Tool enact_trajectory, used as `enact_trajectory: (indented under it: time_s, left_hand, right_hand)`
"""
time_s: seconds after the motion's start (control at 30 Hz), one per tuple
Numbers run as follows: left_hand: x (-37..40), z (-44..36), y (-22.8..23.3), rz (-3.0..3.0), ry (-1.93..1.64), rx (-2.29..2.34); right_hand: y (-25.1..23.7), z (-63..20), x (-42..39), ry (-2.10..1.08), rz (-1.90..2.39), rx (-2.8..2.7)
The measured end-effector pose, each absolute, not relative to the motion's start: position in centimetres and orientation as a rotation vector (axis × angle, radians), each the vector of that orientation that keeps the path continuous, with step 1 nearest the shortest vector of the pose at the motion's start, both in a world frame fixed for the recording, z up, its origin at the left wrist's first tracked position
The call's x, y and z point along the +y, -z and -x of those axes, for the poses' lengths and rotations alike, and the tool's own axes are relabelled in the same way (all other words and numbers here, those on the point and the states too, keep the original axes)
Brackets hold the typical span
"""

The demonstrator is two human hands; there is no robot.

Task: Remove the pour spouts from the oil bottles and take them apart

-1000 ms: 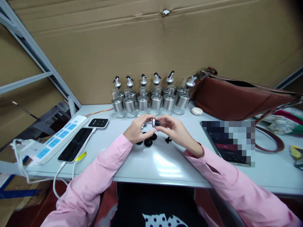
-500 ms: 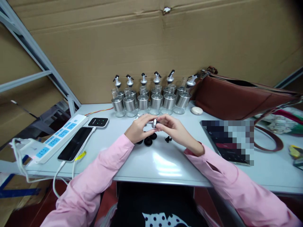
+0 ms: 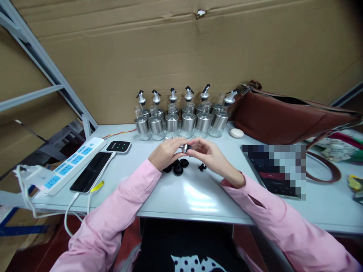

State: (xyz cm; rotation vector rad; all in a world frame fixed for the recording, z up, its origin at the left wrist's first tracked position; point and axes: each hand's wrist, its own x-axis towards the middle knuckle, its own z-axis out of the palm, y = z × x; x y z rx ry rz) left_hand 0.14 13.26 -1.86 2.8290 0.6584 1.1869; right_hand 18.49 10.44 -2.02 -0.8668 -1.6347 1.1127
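Observation:
Between my hands, over the middle of the table, is a silver pourer spout with a black part at its right end. My left hand is closed around its silver body, hiding much of it. The fingertips of my right hand pinch the black end, which looks like a stopper. Several round black stoppers lie on the table just below my left hand. A few tiny black pieces lie under my right hand. Behind stand glass bottles with steel sleeves, the back ones topped with silver pourers.
A white power strip, a phone on a cable and a small black device lie at the left. To the right are a white oval case, a brown handbag and a partly blurred tablet. Cardboard stands behind the table.
The spout has turned slightly between my fingers, with its black end now showing more. My left fingers have come lower over its silver body. The bottles and loose parts stay put.

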Motion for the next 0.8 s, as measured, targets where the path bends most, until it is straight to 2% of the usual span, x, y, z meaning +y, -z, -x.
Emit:
enact_trajectory:
  time_s: [0.4,0.63,0.8]
  left_hand:
    - [13.2,0.8,0.2,-2.809,-0.977,0.865]
    - [13.3,1.0,-0.3,-2.716,-0.966,0.924]
    - [13.2,1.3,-0.6,-2.592,-0.934,0.967]
  right_hand:
    - [1.4,-18.2,10.0,-0.558,0.950,-1.878]
    - [1.1,-18.0,10.0,-0.220,0.851,-1.959]
    - [1.2,-18.1,10.3,-0.102,0.778,-2.039]
